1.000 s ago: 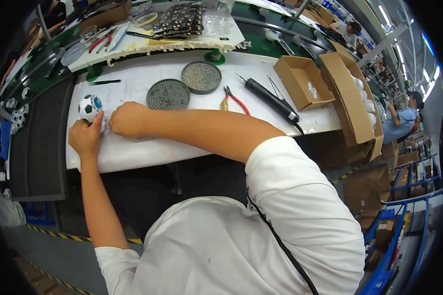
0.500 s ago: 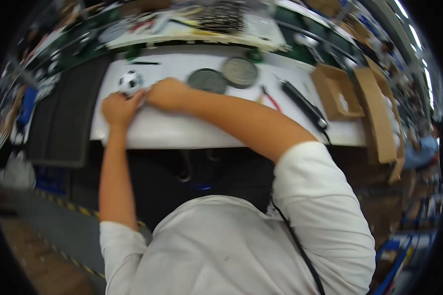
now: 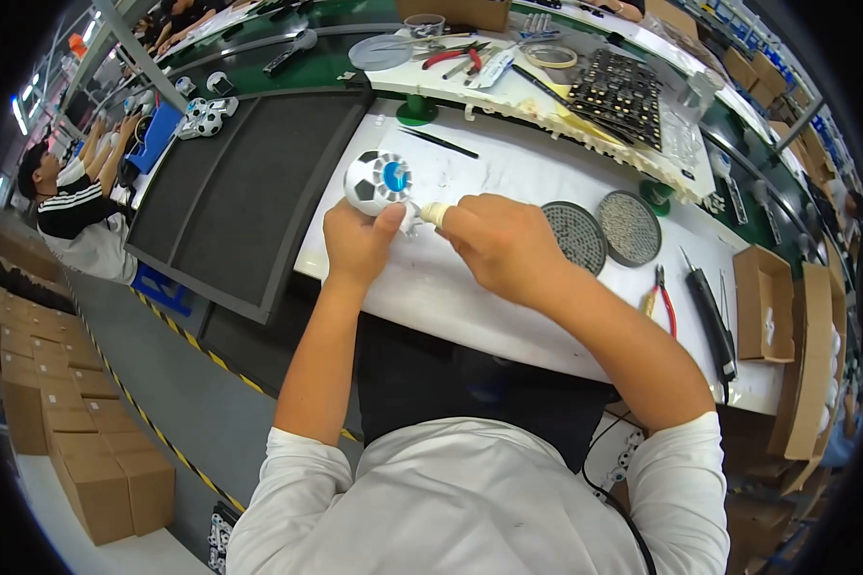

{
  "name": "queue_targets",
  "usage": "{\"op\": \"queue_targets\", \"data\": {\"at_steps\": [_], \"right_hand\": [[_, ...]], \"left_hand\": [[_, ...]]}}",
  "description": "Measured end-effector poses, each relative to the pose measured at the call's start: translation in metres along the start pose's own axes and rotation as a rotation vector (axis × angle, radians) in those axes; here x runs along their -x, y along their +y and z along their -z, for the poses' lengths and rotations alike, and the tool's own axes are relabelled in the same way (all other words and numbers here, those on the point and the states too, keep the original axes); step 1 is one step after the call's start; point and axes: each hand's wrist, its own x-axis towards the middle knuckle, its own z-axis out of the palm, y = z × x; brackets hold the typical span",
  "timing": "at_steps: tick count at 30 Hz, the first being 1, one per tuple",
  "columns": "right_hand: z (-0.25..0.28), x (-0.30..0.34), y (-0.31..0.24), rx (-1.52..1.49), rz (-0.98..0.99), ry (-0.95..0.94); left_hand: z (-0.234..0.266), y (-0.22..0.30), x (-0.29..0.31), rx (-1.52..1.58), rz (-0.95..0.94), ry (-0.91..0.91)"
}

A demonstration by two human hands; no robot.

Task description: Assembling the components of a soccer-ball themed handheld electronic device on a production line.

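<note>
My left hand (image 3: 357, 241) is wrapped round a white ball-shaped housing (image 3: 362, 188) with black soccer-ball patches and a round blue face, held above the near left part of the white table. At its right, my right hand (image 3: 504, 244) has its fingers curled and pressed together. A cream ribbed piece (image 3: 434, 213) sticks out from these fingers; I cannot tell whether it covers a fingertip or is held. Between the hands, close to the housing, shows a small whitish part (image 3: 410, 222), too small to name. Black tweezers (image 3: 438, 143) lie behind the housing.
Two round grey dishes (image 3: 629, 228) of small parts lie right of my hands. Further right are red-handled cutters (image 3: 664, 305), a black pen-like electric tool (image 3: 708, 311) and cardboard boxes (image 3: 765, 302). A dark tray (image 3: 244, 192) stands left; a cluttered raised shelf (image 3: 508, 81) runs behind.
The view has swung left and sharpened. The ball housing now shows its blue face. My right hand has drawn slightly apart from my left, and the cream piece has come into sight.
</note>
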Motion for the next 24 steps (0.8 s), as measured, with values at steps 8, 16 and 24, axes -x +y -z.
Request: {"op": "queue_targets", "data": {"at_steps": [8, 16, 24], "right_hand": [[-0.016, -0.003, -0.005, 0.012, 0.051, 0.098], [-0.016, -0.007, -0.005, 0.066, 0.149, 0.097], [-0.022, -0.013, 0.004, 0.333, 0.154, -0.117]], "left_hand": [[0.013, 0.021, 0.002, 0.043, 0.107, -0.176], [0.014, 0.03, -0.002, 0.007, 0.149, -0.189], [0.002, 0.018, -0.02, -0.303, 0.182, -0.286]]}}
